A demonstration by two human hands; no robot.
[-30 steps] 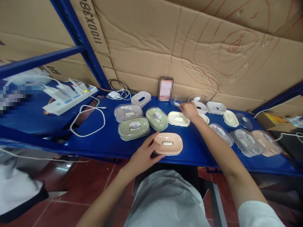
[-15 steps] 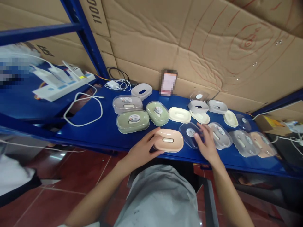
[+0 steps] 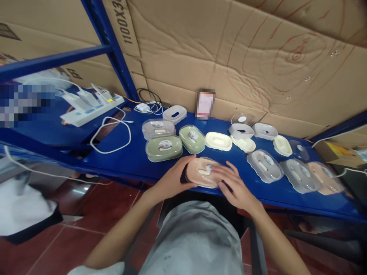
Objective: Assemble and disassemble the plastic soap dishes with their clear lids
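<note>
At the near edge of the blue shelf (image 3: 129, 160), the pink soap box (image 3: 200, 173) sits between both hands. The left hand (image 3: 172, 181) grips its left end, fingers curled round it. The right hand (image 3: 233, 187) presses a clear lid (image 3: 210, 168) onto its top, fingers spread flat. Just beyond lie two green soap boxes (image 3: 164, 148), lidded, and a cream tray (image 3: 218, 141).
</note>
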